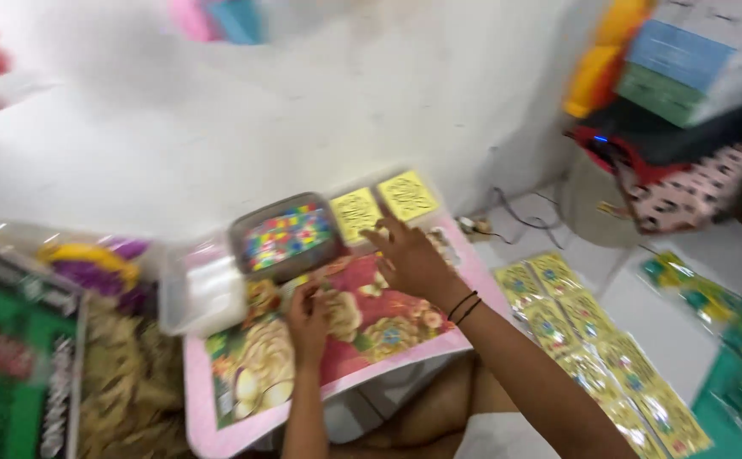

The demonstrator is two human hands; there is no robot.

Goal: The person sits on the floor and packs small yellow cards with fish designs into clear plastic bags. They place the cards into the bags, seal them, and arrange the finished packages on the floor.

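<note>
Open tabletop [405,336] centre; bead tray [286,238] and clear box [202,289] behind.

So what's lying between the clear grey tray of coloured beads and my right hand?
Nothing separate: in the head view, the right hand reaches beside the bead tray, over the floral pink-edged board.

Clutter around the white wall [303,110]

Right of the wall, stacked blue and green boxes [677,68] sit above a pink patterned cloth [694,200]. Below them, rows of yellow-green decorated packets [596,340] lie on the floor, with a cable [515,225] near the wall's foot. Left of the wall's base sit a clear plastic box [201,289], a purple and yellow bundle [99,268], and a green printed board [9,357].
</note>
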